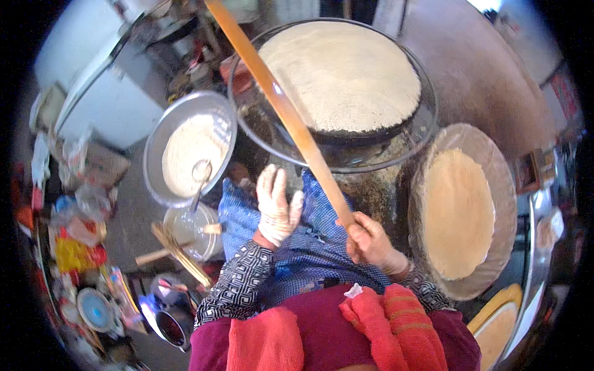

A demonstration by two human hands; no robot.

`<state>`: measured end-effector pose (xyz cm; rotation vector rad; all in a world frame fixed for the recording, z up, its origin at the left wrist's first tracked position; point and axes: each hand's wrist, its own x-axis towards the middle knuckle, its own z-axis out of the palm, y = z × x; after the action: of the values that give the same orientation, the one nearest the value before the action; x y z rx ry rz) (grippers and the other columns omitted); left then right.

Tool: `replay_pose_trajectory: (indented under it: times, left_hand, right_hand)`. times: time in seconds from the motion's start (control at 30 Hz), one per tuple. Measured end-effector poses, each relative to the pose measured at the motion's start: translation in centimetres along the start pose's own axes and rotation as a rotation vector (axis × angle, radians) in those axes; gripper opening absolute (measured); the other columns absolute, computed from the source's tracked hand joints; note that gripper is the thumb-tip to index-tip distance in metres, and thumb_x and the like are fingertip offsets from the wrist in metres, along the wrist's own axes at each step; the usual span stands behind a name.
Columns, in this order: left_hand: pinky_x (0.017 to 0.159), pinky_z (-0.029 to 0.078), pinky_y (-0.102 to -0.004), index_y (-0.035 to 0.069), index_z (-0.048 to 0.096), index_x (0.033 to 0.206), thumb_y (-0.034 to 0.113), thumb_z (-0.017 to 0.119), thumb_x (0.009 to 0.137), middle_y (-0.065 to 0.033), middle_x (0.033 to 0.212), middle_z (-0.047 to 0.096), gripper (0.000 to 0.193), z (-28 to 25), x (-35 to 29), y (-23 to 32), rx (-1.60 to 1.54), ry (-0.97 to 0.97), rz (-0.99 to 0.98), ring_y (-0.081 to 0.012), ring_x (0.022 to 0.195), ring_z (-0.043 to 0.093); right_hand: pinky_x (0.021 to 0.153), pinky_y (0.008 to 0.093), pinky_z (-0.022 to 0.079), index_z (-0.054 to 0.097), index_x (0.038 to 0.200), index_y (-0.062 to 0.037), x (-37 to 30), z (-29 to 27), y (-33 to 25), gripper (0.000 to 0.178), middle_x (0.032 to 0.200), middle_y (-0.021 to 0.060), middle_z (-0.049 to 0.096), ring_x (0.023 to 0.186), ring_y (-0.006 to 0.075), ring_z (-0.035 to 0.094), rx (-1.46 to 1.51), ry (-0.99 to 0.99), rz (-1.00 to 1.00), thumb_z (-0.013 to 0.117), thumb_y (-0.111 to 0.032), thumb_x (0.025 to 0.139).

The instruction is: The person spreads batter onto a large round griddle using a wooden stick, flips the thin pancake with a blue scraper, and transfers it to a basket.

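My right hand [374,245] is closed around the lower end of a long, flat wooden spatula [293,119], which slants up and leftward. Its blade passes over the left part of a round griddle [346,137], or in front of it; I cannot tell whether they touch. A broad, pale pancake [346,74] covers the griddle top. My left hand [278,207], in a white glove, is held above my lap with fingers extended and nothing in it. Left of it stands a metal basin [154,154] of pale batter [190,148], with a ladle [201,170] resting inside.
A wide metal ring [435,102] surrounds the griddle. On the right, a plastic-lined round container [504,216] holds a tan flatbread [459,213]. Below the basin sits a bucket [213,247] with wooden sticks [182,256] beside it. Bags and jars [80,250] crowd the far left.
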<state>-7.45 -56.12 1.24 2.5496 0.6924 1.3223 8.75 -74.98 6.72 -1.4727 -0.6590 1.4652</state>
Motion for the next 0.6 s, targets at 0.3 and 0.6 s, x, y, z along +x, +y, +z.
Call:
replay_pose_trajectory:
  times: [0.3,0.6]
  left_hand:
    - [0.117,0.017,-0.0517,-0.001,0.041,0.140,0.060,0.053,0.086,-0.0224,0.144,0.042,0.082,12.9,14.0,3.8,-0.103,-0.628,0.501,-0.0391,0.139,0.032]
    - [0.114,0.029,-0.0443,-0.006,0.064,0.105,0.060,0.072,0.066,-0.0205,0.116,0.062,0.078,24.5,20.0,2.5,0.051,-0.989,0.445,-0.0367,0.130,0.044]
  right_hand:
    - [0.061,0.0245,0.047,0.038,0.148,-0.0094,-7.3,-6.1,13.9,0.071,0.134,0.0108,0.056,0.076,0.0078,0.057,-0.036,0.507,-0.318,0.069,-0.006,0.084]
    - [0.039,0.0243,0.034,0.023,0.155,-0.0174,-1.1,-6.8,6.5,0.069,0.062,-0.0019,0.046,0.045,0.0085,0.043,0.653,0.373,-0.055,0.058,-0.025,0.095]
